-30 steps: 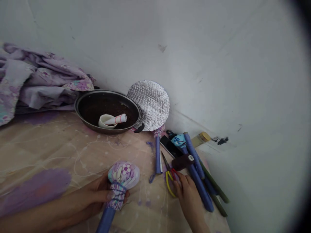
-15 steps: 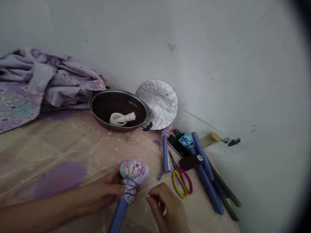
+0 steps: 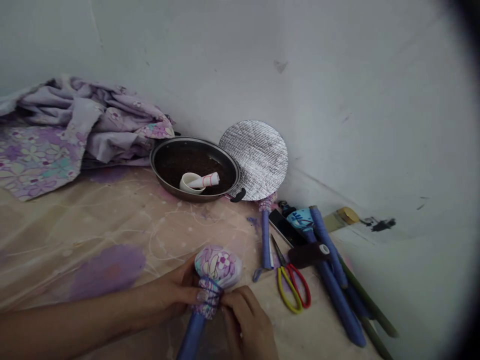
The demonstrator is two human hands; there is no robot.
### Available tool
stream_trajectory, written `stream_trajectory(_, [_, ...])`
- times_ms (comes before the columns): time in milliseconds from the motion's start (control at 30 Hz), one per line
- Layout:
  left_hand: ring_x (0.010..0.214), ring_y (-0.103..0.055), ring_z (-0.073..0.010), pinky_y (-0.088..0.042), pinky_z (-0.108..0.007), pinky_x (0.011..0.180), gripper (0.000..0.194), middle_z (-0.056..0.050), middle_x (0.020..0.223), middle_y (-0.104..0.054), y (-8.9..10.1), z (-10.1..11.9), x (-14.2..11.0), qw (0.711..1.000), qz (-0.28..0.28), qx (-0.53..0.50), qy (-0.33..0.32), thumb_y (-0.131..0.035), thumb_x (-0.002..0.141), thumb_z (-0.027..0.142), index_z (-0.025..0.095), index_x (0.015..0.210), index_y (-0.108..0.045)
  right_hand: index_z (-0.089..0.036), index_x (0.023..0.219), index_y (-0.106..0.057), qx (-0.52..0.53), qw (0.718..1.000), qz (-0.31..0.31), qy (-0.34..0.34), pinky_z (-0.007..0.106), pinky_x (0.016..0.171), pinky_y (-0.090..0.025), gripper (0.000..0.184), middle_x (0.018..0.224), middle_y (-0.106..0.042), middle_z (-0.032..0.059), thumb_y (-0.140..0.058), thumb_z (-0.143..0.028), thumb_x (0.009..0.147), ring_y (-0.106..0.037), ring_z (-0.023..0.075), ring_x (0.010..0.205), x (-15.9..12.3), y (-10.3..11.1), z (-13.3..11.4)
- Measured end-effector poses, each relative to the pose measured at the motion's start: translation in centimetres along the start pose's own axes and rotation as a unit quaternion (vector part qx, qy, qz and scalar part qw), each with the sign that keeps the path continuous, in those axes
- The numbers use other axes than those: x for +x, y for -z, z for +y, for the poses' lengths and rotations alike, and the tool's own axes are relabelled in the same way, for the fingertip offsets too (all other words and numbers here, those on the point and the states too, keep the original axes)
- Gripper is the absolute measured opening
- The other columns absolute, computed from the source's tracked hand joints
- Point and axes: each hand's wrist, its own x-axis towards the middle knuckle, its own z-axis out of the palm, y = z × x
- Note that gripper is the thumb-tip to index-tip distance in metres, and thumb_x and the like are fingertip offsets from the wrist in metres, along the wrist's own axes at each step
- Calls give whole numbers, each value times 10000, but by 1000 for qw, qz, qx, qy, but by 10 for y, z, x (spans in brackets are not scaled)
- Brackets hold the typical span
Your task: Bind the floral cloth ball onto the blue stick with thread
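Observation:
My left hand (image 3: 183,290) is closed round the neck of a stick with a padded, flower-print cloth head (image 3: 218,265). Dark cord circles the gathered cloth at its neck, and below it the blue-wrapped handle (image 3: 192,335) slants down out of view. Close on the right of that neck is my right hand (image 3: 249,320), thumb and fingers pinched together. Whatever the pinch holds, perhaps thread, is too fine to make out. Scissors (image 3: 290,285) with one yellow and one red handle lie to the right, by a dark thread spool (image 3: 309,254).
A pan (image 3: 195,196) holding a white cup (image 3: 191,184) stands at the back, beside a silvery round disc (image 3: 258,160) against the wall. Crumpled floral cloth (image 3: 45,155) lies left. Blue-wrapped sticks (image 3: 341,305), a phone (image 3: 287,229) and a gold-capped jar (image 3: 347,216) are at right.
My right hand has moved left and up to the stick's wrapped neck. My left hand keeps its hold on the stick. The whole view has shifted slightly.

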Motion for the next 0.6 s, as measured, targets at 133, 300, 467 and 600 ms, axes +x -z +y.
stream_trajectory(133, [1141, -742, -234, -578, -293, 963, 875, 4, 1273, -855, -3, 1, 0, 1000, 7, 7, 4, -1181, 755, 275, 337, 1544, -807, -267, 1156, -788, -19, 1000, -7, -2, 267, 811, -707, 352, 1016, -858, 65, -538, -19, 1145, -889, 221, 848, -4, -5, 0])
stream_trajectory(300, [1152, -728, -227, -561, -288, 975, 799, 4, 1255, -850, -6, 3, 0, 1000, -6, 12, 1, -1179, 756, 293, 321, 1482, -848, -271, 1166, -793, -21, 1000, -22, -1, 255, 805, -707, 341, 1024, -865, 65, -533, -50, 1155, -901, 223, 865, -4, -3, 1])
stream_trajectory(467, [1179, -740, -244, -562, -285, 949, 829, 2, 1257, -854, -5, 3, -1, 1000, 11, 19, 7, -1150, 771, 256, 336, 1525, -817, -275, 1154, -782, -5, 1000, -28, -7, 242, 824, -697, 318, 1034, -869, 54, -554, -54, 1131, -908, 216, 885, -3, -1, 0])
stream_trajectory(600, [1238, -761, -279, -589, -305, 1011, 845, -12, 1333, -862, -2, 1, 0, 1000, 9, 28, 7, -1172, 751, 312, 347, 1518, -817, -290, 1158, -796, -29, 999, -33, -10, 238, 817, -690, 293, 1041, -882, 44, -615, -63, 1119, -909, 225, 887, -7, -2, 1])
